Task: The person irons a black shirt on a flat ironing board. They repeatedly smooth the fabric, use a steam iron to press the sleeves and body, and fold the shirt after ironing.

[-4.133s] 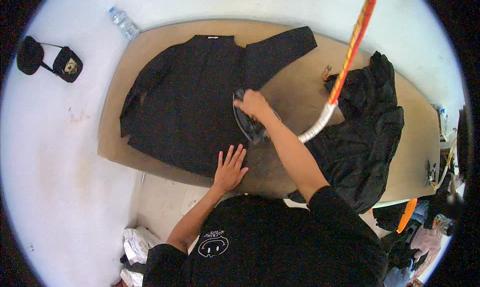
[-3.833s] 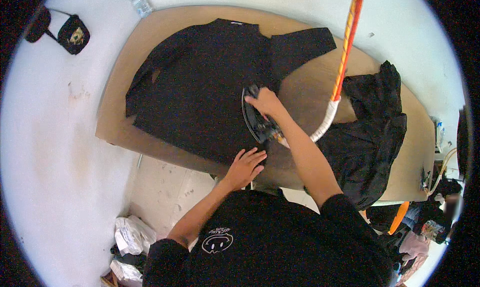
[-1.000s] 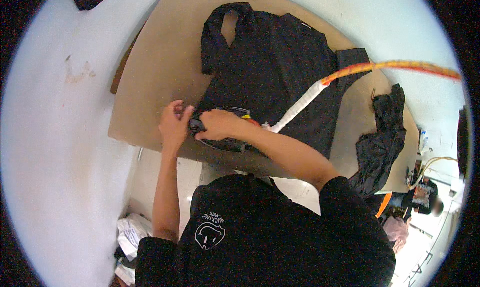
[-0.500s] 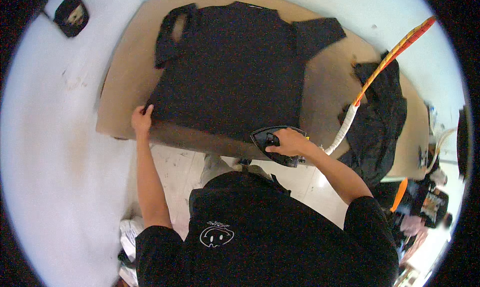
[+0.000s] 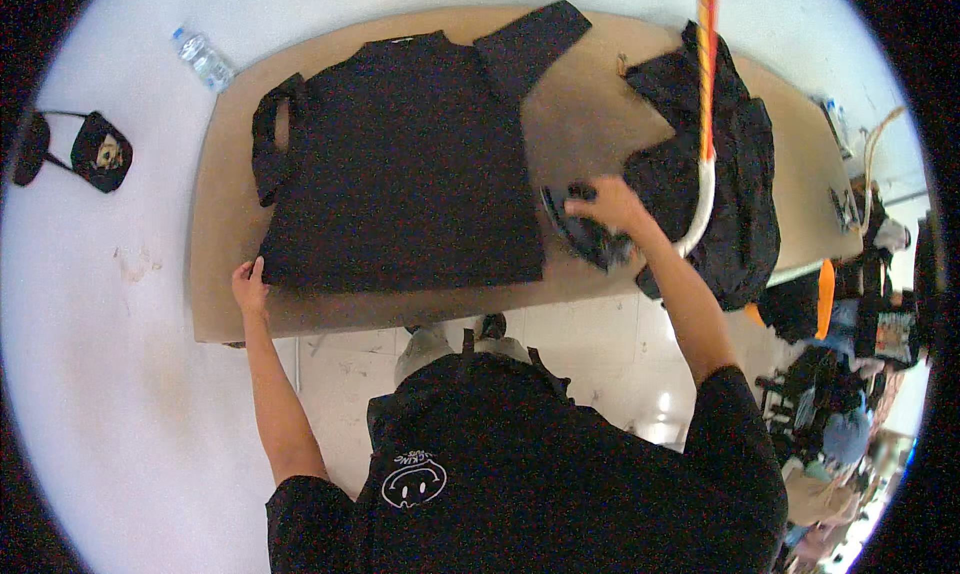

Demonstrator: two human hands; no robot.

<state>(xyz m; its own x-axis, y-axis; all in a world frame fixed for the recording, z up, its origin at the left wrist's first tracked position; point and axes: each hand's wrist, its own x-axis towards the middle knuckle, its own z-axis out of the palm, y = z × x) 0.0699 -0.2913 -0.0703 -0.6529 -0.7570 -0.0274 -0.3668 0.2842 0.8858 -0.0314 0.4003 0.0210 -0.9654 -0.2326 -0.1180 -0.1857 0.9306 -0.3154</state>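
A black T-shirt (image 5: pixel 400 164) lies spread on a brown padded ironing table (image 5: pixel 590 104), its hem toward me and its sleeves out to the sides. My left hand (image 5: pixel 251 286) pinches the shirt's near left hem corner between thumb and fingers. On the other side, my right hand (image 5: pixel 610 206) grips the handle of a dark clothes iron (image 5: pixel 585 236), just right of the shirt's lower right edge. The iron is tilted and smeared by motion; whether it touches the table I cannot tell. A white-wrapped hose (image 5: pixel 703 199) with an orange-yellow cord (image 5: pixel 708 84) runs up from behind the iron.
A heap of black garments (image 5: pixel 725 194) lies on the table's right part. Beyond its left end are a plastic water bottle (image 5: pixel 203 60) and a black cap-like item (image 5: pixel 101 152). Piled clothes and an orange object (image 5: pixel 825 299) stand at the right, off the table.
The iron in my right hand has gone from the shirt's near right hem to the table at its right. My left hand still holds the hem corner. The whole view has shifted.
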